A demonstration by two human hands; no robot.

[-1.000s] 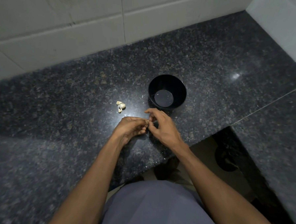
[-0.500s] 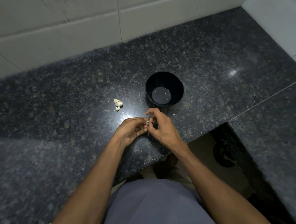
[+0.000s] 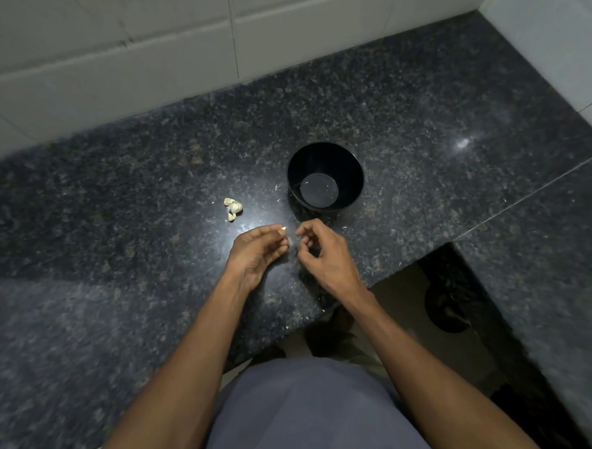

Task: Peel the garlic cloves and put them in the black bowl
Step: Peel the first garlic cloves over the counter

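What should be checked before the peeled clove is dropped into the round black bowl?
1. Clove held: ok. The left hand pinches a small pale garlic clove at its fingertips.
2. Clove fully peeled: cannot tell; it is too small to see whether any skin remains.
3. Right hand free: cannot tell. Its fingers are curled, possibly on a scrap of skin.
4. Round black bowl upright, mouth open: ok, standing just beyond the hands.
5. Bowl contents: ok, only a few specks on its bottom, no cloves.
6. More to peel: ok, a small pile of pale unpeeled garlic cloves lies on the speckled dark granite counter, left of the bowl.
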